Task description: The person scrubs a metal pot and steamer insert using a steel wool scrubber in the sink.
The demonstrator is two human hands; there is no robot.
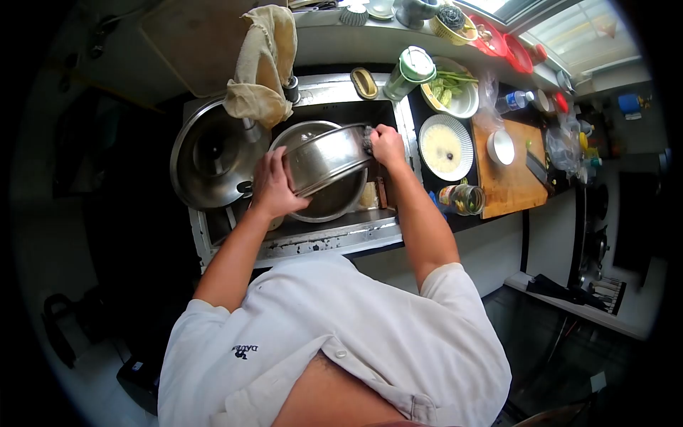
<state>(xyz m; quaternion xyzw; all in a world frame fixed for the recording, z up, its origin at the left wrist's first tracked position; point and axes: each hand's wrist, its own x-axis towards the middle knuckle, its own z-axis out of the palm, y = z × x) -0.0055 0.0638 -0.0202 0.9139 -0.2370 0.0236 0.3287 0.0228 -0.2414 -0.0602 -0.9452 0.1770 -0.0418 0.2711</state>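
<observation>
My left hand (274, 183) grips one end of a shiny metal pot (324, 158), which is tipped on its side over the sink (384, 117). In my right hand (388, 146) is a dark steel wool scrubber (368, 140), pressed to the pot's other end. Beneath the pot, a wider metal basin (331, 206) rests in the sink, partly hidden by the pot and my left hand. A large steel wok or bowl (186, 167) stands left of my left hand. The pot's inside faces away from view.
A beige cloth (263, 64) drapes over the faucet. To the right are a white fluted bowl of cloudy liquid (445, 148), a glass jar (462, 200), a wooden cutting board (509, 188) with a small white bowl (500, 148) and knife (536, 169), and a green-lidded container (410, 73).
</observation>
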